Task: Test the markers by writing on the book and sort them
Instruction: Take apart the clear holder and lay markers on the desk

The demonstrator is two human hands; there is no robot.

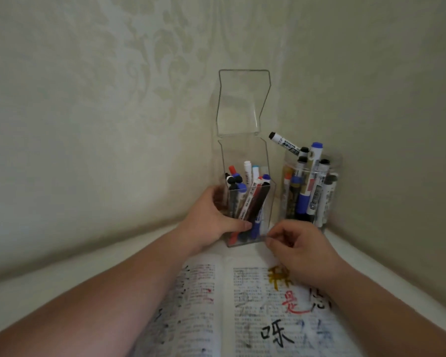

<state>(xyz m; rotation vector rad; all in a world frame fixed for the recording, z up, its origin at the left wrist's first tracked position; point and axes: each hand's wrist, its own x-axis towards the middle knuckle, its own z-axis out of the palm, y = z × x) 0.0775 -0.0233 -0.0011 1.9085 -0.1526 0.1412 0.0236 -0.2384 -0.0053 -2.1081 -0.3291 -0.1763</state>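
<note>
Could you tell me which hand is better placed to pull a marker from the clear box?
Probably right: the left hand grips the clear box, while the right hand beside it holds no marker.

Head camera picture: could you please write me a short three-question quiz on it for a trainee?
1. True or false: the lid of the box is shut.
2. Multiple choice: the round jar of markers stands A) on the open book; B) to the right of the box; C) in the left hand.
3. Fill in: the left hand holds the ____.
Key: 1 false; 2 B; 3 box.
</note>
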